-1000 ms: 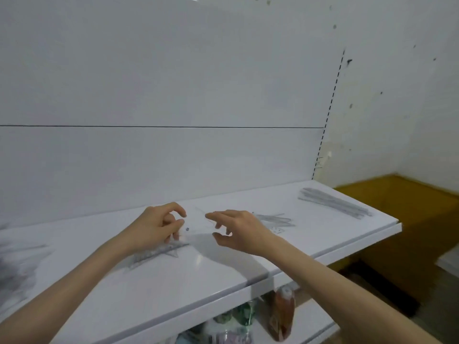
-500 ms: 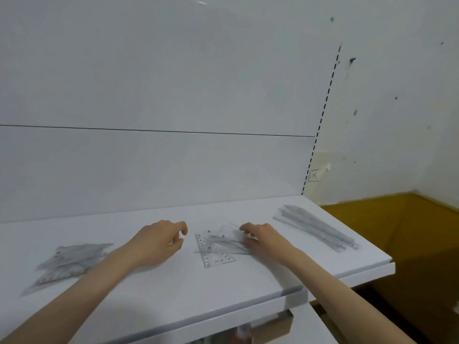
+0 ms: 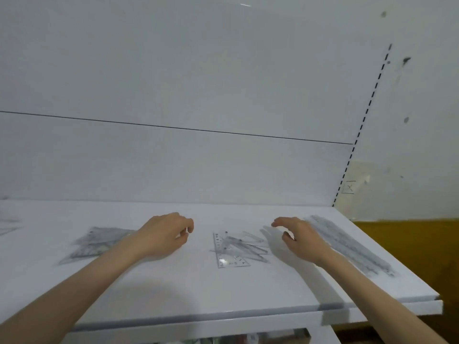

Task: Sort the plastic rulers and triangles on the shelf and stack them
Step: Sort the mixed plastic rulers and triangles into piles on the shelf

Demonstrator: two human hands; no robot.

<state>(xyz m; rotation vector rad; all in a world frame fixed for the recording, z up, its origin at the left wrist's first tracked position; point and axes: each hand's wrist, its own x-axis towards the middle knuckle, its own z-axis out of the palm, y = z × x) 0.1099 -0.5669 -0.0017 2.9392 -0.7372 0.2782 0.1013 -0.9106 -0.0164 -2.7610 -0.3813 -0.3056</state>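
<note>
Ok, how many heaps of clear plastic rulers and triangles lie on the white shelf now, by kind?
Stack of clear plastic triangles: 1
Stack of long clear plastic straight rulers: 1
Mixed unsorted heap of clear plastic pieces: 1
Blurred heap cut off at left edge: 1
Total: 4 heaps

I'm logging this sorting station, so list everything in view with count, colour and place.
shelf: one, white, across the foreground
centre pile of triangles: one, clear, mid-shelf between the hands
left pile of triangles: one, clear, shelf left, beside the left forearm
ruler stack: one, clear, shelf right
back panel: one, white, behind the shelf
left hand: loosely curled, empty, left of the centre pile
right hand: relaxed, empty, right of the centre pile
</note>
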